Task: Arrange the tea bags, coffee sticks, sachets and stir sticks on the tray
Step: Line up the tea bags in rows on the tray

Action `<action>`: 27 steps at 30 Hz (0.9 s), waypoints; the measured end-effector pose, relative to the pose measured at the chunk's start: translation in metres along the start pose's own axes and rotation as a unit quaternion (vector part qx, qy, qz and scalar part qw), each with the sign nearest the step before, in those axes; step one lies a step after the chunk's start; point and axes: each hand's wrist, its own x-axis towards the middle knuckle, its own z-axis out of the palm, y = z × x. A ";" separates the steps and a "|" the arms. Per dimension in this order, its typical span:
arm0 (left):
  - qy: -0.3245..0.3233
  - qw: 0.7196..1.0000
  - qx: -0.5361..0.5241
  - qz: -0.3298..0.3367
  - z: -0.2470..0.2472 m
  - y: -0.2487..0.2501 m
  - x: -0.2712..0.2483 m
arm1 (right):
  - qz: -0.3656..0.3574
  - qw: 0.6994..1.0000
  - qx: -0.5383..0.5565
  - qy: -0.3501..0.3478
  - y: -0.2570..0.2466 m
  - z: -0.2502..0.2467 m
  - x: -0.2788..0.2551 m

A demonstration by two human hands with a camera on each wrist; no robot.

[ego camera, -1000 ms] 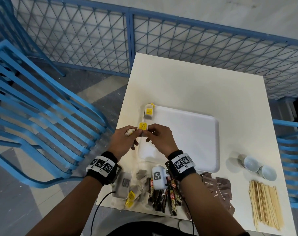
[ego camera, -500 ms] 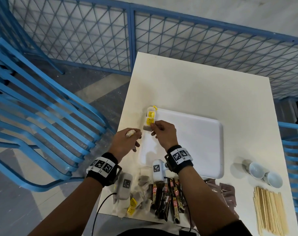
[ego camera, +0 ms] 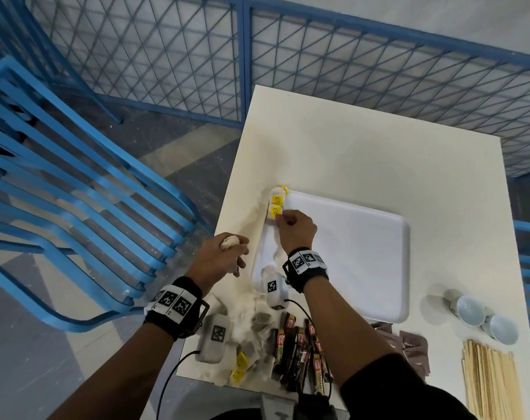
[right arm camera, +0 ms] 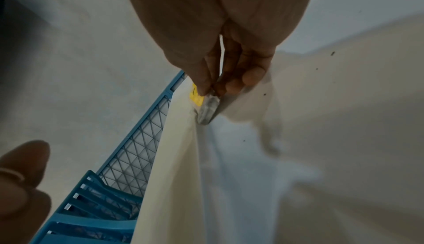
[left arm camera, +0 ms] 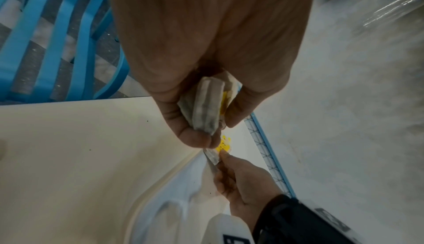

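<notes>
- Blue mesh fencing (ego camera: 172,56) and a blue slatted chair (ego camera: 75,192) stand round a cream table (ego camera: 364,153); on it lies a white tray (ego camera: 364,253), with most of the supplies heaped on the table's near edge.
- At the tray's far-left corner the right hand (ego camera: 295,230) pinches a tea bag (ego camera: 274,211) between thumb and fingertips; its yellow tag faces up, just nearer than another tea bag (ego camera: 276,199) already lying there.
- The right wrist view shows the pinched bag's lower end meeting the tray by the rim. To do this well, I judge it should be laid flat, edge lined up with its neighbour, tag up the same way, then released without dragging.
- The left hand (ego camera: 218,256) is curled round a small bundle of tea bags (left arm camera: 206,106), held above the table just left of the tray. Keeping it close makes sense, so the next bag can be passed across quickly.
- A light touch matters: the bags are soft, and a nudge could skew the one already placed.
- Still on the table near the person: loose tea bags (ego camera: 251,350), dark coffee sticks (ego camera: 300,350) and brown sachets (ego camera: 414,348). A pile of wooden stir sticks (ego camera: 488,380) lies to the right, beside two small white cups (ego camera: 482,316).
- Only the tray's left edge is started, so most of the arranging remains.
</notes>
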 end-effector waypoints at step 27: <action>-0.032 0.996 -0.088 -0.014 -0.004 0.002 -0.010 | 0.021 0.999 0.021 0.026 0.003 0.001 0.012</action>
